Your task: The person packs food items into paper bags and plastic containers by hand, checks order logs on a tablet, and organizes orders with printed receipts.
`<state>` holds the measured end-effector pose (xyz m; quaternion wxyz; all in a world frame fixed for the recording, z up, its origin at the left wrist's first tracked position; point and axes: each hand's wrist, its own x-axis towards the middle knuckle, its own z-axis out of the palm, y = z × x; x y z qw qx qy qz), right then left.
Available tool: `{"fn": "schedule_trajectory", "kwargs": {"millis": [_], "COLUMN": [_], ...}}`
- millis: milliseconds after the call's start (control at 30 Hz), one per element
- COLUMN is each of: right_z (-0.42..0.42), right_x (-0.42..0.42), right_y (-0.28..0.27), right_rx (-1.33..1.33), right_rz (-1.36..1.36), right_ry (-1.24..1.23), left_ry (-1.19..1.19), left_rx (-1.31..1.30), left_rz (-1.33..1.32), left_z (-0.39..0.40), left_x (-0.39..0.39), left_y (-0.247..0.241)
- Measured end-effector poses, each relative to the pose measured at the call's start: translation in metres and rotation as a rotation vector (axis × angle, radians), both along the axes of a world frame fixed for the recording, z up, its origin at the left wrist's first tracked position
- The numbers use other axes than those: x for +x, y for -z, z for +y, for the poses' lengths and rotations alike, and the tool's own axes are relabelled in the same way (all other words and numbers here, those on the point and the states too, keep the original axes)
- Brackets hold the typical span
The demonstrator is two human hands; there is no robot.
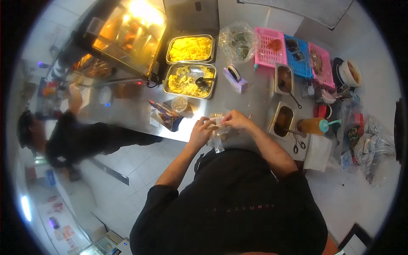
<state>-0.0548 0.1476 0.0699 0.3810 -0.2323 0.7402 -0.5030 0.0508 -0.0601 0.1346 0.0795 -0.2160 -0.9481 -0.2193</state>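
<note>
My left hand and my right hand meet over the steel counter's front edge, close to my body. Between them they grip a small whitish piece, perhaps paper or plastic, by its two sides. Below it hangs a clear plastic bag; its contents cannot be made out. Left of my hands, a clear plastic cup stands beside a dark printed carton. Beyond them are two metal trays of yellow food, the nearer with a black spoon in it. A purple tape dispenser stands further back.
Two steel pans with ladles, scissors and a sauce bottle stand right. Pink and blue baskets and a plastic bag of leaves line the back. A lit display case and another person are left.
</note>
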Motion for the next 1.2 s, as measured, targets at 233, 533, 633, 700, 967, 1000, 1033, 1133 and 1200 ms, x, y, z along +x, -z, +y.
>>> {"fn": "schedule_trajectory", "kwargs": {"millis": [233, 533, 633, 700, 967, 1000, 1033, 1133, 1200], "right_z": [-0.005, -0.002, -0.012, -0.021, -0.030, -0.030, -0.031, -0.029, -0.028], "right_x": [0.017, 0.055, 0.061, 0.066, 0.075, 0.075, 0.075, 0.076, 0.077], "right_y": [-0.022, -0.020, -0.020, -0.015, -0.013, -0.014, -0.014, -0.008, -0.004], "right_rx": [0.092, 0.050, -0.092, -0.152, -0.135, -0.133, -0.132, -0.125, -0.136], "right_rz": [-0.101, -0.330, -0.380, -0.373, -0.346, -0.334, -0.323, -0.288, -0.273], "right_ry": [0.009, 0.176, 0.325, 0.453, 0.577, 0.569, 0.560, 0.545, 0.527], "left_ry": [-0.034, -0.377, -0.396, -0.399, -0.474, -0.485, -0.497, -0.538, -0.557], "left_rx": [0.185, 0.638, 0.788, 0.863, 0.987, 0.982, 0.977, 0.971, 0.964], "left_rz": [-0.291, -0.609, -0.753, -0.806, -0.807, -0.815, -0.823, -0.848, -0.856], "left_z": [-0.014, -0.002, -0.003, -0.003, 0.002, 0.004, 0.006, 0.012, 0.013], "left_x": [0.002, 0.006, 0.005, 0.007, 0.017, 0.016, 0.016, 0.017, 0.018], "left_y": [0.023, 0.027, 0.034, 0.041, 0.056, 0.053, 0.049, 0.031, 0.028]}}
